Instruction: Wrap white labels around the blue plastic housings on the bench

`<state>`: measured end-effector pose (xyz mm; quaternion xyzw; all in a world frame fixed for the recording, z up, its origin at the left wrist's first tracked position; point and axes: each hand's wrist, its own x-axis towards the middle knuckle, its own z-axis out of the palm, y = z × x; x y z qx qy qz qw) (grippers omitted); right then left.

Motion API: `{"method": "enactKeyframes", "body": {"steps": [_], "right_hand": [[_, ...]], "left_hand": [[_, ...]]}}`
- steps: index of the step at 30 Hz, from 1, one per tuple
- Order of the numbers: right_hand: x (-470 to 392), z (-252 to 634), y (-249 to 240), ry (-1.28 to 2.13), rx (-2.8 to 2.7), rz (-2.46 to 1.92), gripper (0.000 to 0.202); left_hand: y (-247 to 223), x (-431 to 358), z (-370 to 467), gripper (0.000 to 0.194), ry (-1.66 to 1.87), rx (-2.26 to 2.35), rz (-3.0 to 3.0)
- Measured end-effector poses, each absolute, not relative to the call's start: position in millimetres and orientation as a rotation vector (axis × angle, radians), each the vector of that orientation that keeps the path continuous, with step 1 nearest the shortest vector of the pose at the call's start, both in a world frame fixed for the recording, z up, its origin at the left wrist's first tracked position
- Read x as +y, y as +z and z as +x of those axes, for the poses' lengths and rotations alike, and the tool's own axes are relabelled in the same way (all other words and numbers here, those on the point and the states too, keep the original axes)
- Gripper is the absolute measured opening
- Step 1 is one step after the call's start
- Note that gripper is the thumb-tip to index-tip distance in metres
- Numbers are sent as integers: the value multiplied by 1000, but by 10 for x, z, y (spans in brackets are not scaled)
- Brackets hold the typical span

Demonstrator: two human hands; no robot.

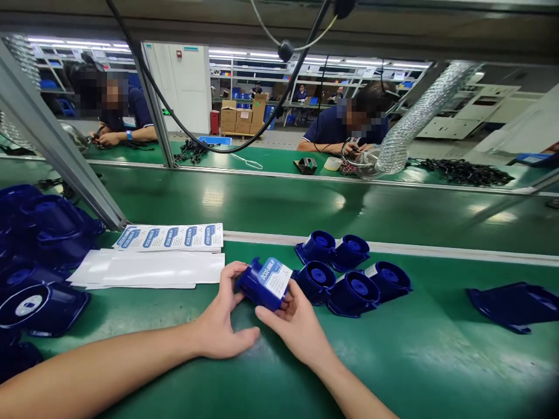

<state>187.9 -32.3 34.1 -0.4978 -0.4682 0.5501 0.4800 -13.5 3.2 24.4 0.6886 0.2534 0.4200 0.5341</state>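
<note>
A dark blue plastic horn-shaped housing (258, 285) is held tilted between my two hands, above the green bench. On its upward side sits a white and blue printed label (276, 278). My left hand (225, 320) has its index finger against the housing's left end, with the thumb stretched apart; its other fingers are partly hidden. My right hand (297, 326) grips the lower right side, fingers curled under and beside the label. Just right of it stand several similar blue housings (358, 288), open ends up, some showing a label edge.
At left lie a printed label sheet (170, 237), white backing strips (152, 269) and a heap of blue housings (52, 227). Another housing (515, 305) lies at far right. A metal post (65, 128) and hanging black cable (183, 131) frame the bench. Two people work opposite.
</note>
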Motion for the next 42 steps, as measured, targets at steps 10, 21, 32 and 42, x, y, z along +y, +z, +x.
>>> {"method": "enactKeyframes", "body": {"steps": [10,21,32,42], "right_hand": [[-237,2232,396,1060,-1739,-1325,79],[-287,2088,347,849,-1688,-1284,67],[-318,2064,380,1113,-1483,-1248,68],[-312,2048,278,1153,-1476,-1183,68]], "left_hand": [[314,203,-230,88,808,787,1753],[465,264,-282,56,827,790,2069],[578,275,-280,49,886,737,2033],[777,281,-293,43,732,894,1830]]}}
